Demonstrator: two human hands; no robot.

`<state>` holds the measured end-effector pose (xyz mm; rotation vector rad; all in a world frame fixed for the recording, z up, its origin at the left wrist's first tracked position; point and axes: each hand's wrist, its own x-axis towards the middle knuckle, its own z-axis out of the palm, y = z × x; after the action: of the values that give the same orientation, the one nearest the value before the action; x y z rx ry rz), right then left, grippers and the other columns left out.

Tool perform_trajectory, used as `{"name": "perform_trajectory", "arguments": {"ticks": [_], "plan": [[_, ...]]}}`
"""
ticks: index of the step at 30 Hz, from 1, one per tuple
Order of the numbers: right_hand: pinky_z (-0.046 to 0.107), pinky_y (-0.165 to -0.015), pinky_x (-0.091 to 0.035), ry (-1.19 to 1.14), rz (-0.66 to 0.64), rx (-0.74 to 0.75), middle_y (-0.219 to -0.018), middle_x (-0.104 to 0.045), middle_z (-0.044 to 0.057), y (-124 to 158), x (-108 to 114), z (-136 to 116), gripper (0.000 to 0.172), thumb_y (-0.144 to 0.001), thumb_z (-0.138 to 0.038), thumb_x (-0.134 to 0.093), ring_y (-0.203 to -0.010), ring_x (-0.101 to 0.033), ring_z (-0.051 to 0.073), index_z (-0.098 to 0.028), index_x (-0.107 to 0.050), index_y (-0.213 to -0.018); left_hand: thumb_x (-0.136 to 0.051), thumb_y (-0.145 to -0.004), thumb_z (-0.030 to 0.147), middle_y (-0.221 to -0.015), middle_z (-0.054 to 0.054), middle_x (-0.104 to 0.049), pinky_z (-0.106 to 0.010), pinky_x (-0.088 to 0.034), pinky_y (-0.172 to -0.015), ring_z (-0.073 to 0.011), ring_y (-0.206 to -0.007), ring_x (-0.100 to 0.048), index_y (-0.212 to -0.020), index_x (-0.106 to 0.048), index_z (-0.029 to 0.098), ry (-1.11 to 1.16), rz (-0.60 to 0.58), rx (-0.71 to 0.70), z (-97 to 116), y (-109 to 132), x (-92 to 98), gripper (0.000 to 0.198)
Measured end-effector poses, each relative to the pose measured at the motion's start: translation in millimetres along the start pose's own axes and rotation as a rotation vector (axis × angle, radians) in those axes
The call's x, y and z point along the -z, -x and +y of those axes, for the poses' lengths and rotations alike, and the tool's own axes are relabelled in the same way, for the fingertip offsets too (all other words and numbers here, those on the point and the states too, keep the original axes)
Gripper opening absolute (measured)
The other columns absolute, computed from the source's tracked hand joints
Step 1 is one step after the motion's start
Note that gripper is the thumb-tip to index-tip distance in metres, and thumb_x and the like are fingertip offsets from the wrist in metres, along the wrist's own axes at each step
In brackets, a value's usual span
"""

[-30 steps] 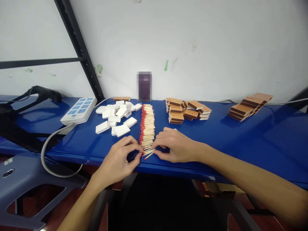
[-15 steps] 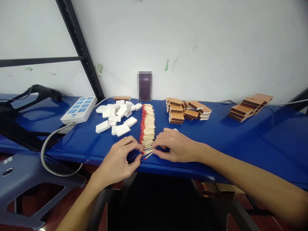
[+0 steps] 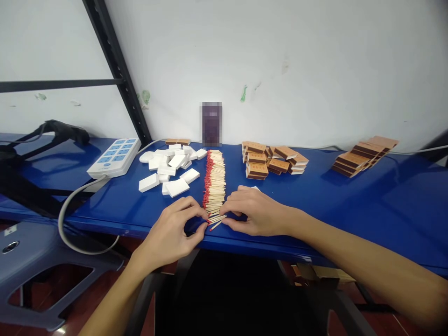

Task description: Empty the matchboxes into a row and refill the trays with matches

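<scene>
A long row of red-headed matches (image 3: 215,182) runs from the back of the blue table towards its front edge, heads to the left. At the near end of the row, my left hand (image 3: 178,228) has its thumb and index finger closed at the red heads of a few matches. Opposite it, the thumb and fingers of my right hand (image 3: 254,212) are closed at the plain wooden ends of the same matches. One match (image 3: 217,225) lies slanted nearest the edge, its far tip by my right thumb. How firmly each hand grips cannot be made out.
White box trays (image 3: 177,187) lie heaped left of the matches. Brown matchbox sleeves (image 3: 257,161) are stacked to the right, with another stack (image 3: 364,156) farther right. A power strip (image 3: 115,158) and its cable sit at left. A dark pixelated object (image 3: 211,125) leans on the wall.
Both hands stay almost where they were at the near end of the match row. The view has shifted very slightly; nothing has been picked up or released.
</scene>
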<state>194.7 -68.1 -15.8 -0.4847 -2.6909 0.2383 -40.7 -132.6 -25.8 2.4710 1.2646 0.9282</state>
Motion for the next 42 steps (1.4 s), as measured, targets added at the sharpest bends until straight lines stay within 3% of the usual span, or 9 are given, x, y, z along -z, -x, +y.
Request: {"name": "perform_trajectory", "arguments": {"ticks": [19, 26, 42], "plan": [[0.029, -0.069, -0.030, 0.022, 0.003, 0.022, -0.067, -0.063, -0.002, -1.2, -2.0, 1.2, 0.016, -0.092, -0.020, -0.055, -0.060, -0.047, 0.011, -0.017, -0.069, -0.086, -0.060, -0.084, 0.014, -0.093, -0.001, -0.062, -0.029, -0.048, -0.078, -0.0157, -0.086, -0.060, -0.096, -0.068, 0.022, 0.004, -0.033, 0.006, 2.9, 1.2, 2.8, 0.016], [0.030, -0.071, -0.031, -0.001, 0.013, 0.021, -0.068, -0.064, -0.001, -1.0, -2.1, 1.5, 0.015, -0.091, -0.020, -0.056, -0.060, -0.047, 0.011, -0.017, -0.069, -0.084, -0.069, -0.085, 0.031, -0.096, -0.003, -0.063, -0.032, -0.049, -0.081, -0.0175, -0.088, -0.061, -0.095, -0.068, 0.021, -0.020, -0.028, 0.028, 0.8, 2.2, 1.2, 0.014], [0.031, -0.073, -0.030, 0.003, -0.046, 0.006, -0.070, -0.065, 0.000, -1.8, 5.0, -1.4, 0.015, -0.090, -0.020, -0.058, -0.065, -0.051, 0.012, -0.018, -0.069, -0.080, -0.062, -0.093, 0.027, -0.093, -0.002, -0.065, -0.028, -0.050, -0.077, -0.0149, -0.084, -0.062, -0.097, -0.070, 0.022, -0.003, 0.017, 0.022, -4.9, 1.0, 0.0, 0.010]]}}
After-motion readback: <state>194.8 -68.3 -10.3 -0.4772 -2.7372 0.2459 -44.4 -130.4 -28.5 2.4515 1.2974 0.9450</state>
